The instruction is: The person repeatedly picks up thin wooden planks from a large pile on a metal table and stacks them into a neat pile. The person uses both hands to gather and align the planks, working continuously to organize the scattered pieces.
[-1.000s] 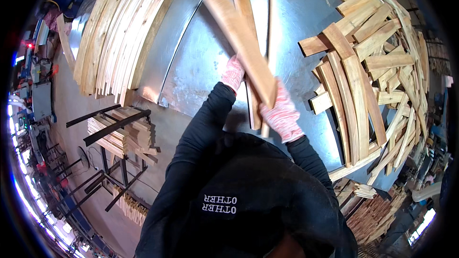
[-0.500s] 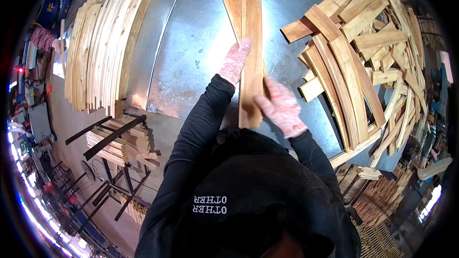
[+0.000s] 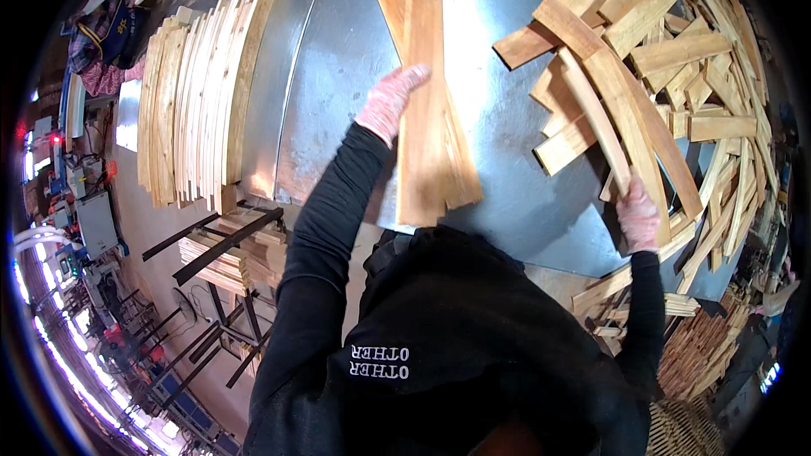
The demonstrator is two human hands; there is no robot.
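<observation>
The metal tabletop (image 3: 338, 118) is glossy, the wooden board (image 3: 424, 139) smooth and matt, the gloves (image 3: 385, 106) knitted cloth

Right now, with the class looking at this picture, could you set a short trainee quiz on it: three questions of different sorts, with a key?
1. Multiple choice: what does the right hand hold?
a) a metal rod
b) a curved wooden piece
c) a hammer

2. True or false: the left hand is on the same piece as the right hand.

3. Fill the gap: seen in the picture, the tidy row of pale boards lies to the ____ of the long board in the middle.

Key:
1. b
2. False; the left hand is on the long board.
3. left
</observation>
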